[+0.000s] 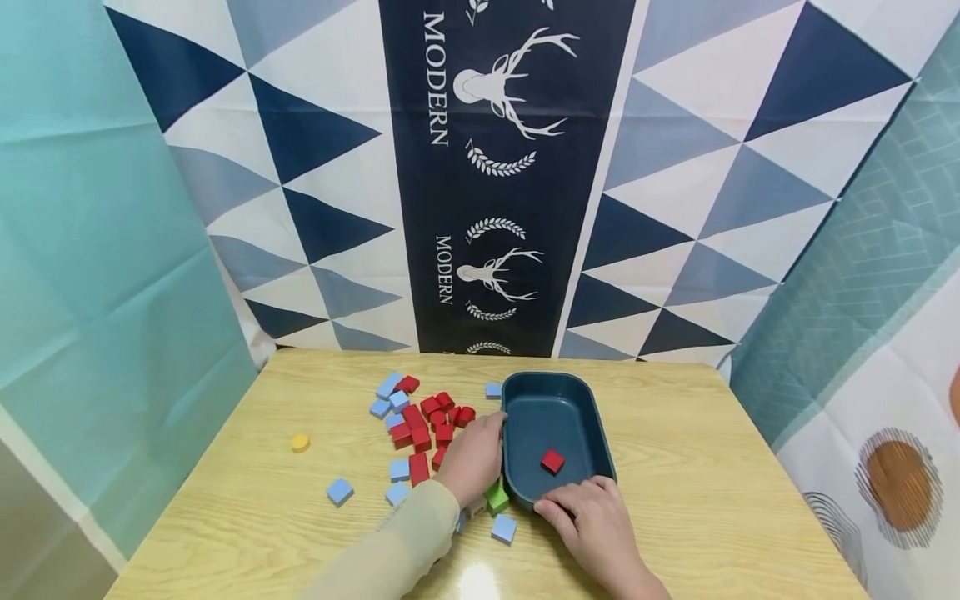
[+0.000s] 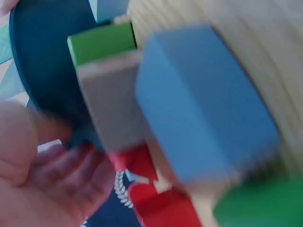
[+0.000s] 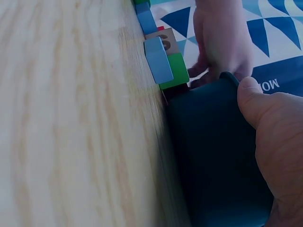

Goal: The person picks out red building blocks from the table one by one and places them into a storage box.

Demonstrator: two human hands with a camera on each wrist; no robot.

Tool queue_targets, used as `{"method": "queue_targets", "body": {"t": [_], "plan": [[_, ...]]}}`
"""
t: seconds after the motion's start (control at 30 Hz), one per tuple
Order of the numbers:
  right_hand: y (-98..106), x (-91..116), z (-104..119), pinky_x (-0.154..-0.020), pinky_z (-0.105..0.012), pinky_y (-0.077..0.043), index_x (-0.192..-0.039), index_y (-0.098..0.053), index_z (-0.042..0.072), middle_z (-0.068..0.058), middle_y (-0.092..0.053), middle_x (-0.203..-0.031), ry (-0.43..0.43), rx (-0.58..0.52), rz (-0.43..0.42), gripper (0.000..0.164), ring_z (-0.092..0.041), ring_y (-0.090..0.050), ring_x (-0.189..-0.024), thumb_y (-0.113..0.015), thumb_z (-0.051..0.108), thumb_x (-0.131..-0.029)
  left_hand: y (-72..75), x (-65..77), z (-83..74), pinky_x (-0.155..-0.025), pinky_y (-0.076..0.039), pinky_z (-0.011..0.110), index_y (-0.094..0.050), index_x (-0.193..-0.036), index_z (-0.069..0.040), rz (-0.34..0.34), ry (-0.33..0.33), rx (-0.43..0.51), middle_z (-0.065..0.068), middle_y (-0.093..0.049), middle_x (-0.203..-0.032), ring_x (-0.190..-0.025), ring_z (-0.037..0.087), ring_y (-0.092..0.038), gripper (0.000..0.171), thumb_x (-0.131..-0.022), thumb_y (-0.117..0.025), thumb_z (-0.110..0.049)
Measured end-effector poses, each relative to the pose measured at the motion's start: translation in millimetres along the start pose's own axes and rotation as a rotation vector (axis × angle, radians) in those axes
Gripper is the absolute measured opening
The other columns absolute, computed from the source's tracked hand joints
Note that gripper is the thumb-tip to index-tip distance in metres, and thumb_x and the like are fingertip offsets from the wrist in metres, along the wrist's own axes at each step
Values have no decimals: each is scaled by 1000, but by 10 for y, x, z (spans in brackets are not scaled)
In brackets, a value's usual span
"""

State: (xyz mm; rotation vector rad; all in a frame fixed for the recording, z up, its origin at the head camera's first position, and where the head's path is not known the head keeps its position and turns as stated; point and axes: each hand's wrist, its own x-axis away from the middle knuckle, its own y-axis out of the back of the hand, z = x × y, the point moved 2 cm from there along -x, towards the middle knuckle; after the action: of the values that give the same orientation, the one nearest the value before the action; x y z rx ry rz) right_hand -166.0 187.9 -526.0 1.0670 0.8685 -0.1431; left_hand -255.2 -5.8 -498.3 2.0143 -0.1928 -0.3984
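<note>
A dark blue rectangular tray (image 1: 543, 421) stands on the table with a single red block (image 1: 552, 461) lying inside it. My left hand (image 1: 474, 460) grips the tray's left wall; in the left wrist view its thumb and fingers are at the rim. At the front right corner my right hand (image 1: 596, 529) holds the rim, thumb over the edge in the right wrist view. Close outside the tray's front left corner sit a green block (image 1: 497, 497) and a blue block (image 1: 504, 528). A grey-brown block (image 2: 113, 101) touches the green one.
Left of the tray, red blocks (image 1: 418, 433) and blue blocks (image 1: 400, 471) lie scattered in a loose group. A yellow round piece (image 1: 300, 442) is farther left, with a lone blue block (image 1: 340, 492) nearby. Patterned cloth (image 1: 510, 183) hangs behind the wooden table (image 1: 690, 483).
</note>
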Motion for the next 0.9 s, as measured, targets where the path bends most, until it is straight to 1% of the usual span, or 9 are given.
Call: {"method": "queue_targets", "body": {"t": [0.07, 0.17, 0.23, 0.3, 0.37, 0.5, 0.67, 0.83, 0.9], "plan": [[7, 4, -1, -86, -35, -46, -83, -79, 34, 23, -74, -79, 0, 5, 4, 12, 6, -66, -76, -90, 33, -79, 3, 24, 34, -104, -61, 44, -51, -156, -6, 64, -12, 6, 12, -67, -145, -128, 26, -69, 51, -108, -63, -19], [10, 9, 0, -86, -35, -47, -83, -79, 34, 24, -73, -79, 0, 15, 10, 12, 6, -65, -76, -90, 34, -79, -1, 78, 62, -95, -64, 43, -48, -156, -2, 88, -11, 3, 14, -69, -141, -119, 26, -73, 59, -104, -70, -20], [7, 12, 0, -86, -35, -47, -83, -79, 34, 23, -74, -79, -4, 17, 13, 11, 6, -66, -77, -90, 34, -80, -10, 108, 71, -89, -66, 41, -52, -151, -1, 84, -11, -21, 14, -72, -135, -112, 25, -75, 58, -101, -74, -21], [2, 16, -1, -86, -35, -47, -83, -79, 34, 23, -74, -79, -10, 18, 14, 11, 6, -66, -77, -90, 34, -80, -15, 125, 69, -88, -65, 39, -59, -143, -1, 86, -26, -65, 13, -72, -132, -111, 26, -74, 52, -99, -77, -22], [-4, 22, -2, -85, -35, -47, -82, -79, 33, 23, -74, -79, -14, 20, 15, 12, 6, -66, -78, -90, 34, -80, -20, 128, 68, -90, -65, 39, -67, -135, -4, 89, -46, -104, 11, -72, -131, -114, 25, -73, 43, -98, -78, -24], [-9, 29, -2, -85, -35, -48, -82, -79, 33, 23, -73, -78, -17, 27, 15, 12, 7, -66, -78, -90, 34, -80, -9, 118, 67, -92, -65, 39, -77, -125, -7, 101, -51, -153, 9, -69, -137, -118, 27, -72, 35, -97, -80, -28], [-2, 12, -1, -85, -35, -48, -82, -79, 32, 22, -74, -78, -18, 25, 16, 12, 6, -67, -78, -91, 34, -80, 23, 93, 60, -91, -66, 39, -79, -121, -7, 112, -44, -212, 10, -68, -141, -118, 28, -71, 36, -96, -82, -33], [16, -12, 13, -85, -36, -48, -82, -79, 33, 22, -74, -78, -24, 24, 22, 12, 7, -66, -78, -91, 34, -80, 24, 125, 69, -91, -65, 37, -77, -120, -5, 101, -50, -220, 11, -70, -133, -113, 26, -72, 37, -96, -81, -32], [21, -17, 16, -86, -36, -48, -82, -79, 33, 23, -74, -78, -25, 24, 22, 12, 7, -66, -78, -91, 34, -80, 48, 135, 76, -89, -65, 36, -75, -119, -4, 95, -49, -207, 11, -73, -124, -106, 25, -72, 33, -98, -79, -29]]}}
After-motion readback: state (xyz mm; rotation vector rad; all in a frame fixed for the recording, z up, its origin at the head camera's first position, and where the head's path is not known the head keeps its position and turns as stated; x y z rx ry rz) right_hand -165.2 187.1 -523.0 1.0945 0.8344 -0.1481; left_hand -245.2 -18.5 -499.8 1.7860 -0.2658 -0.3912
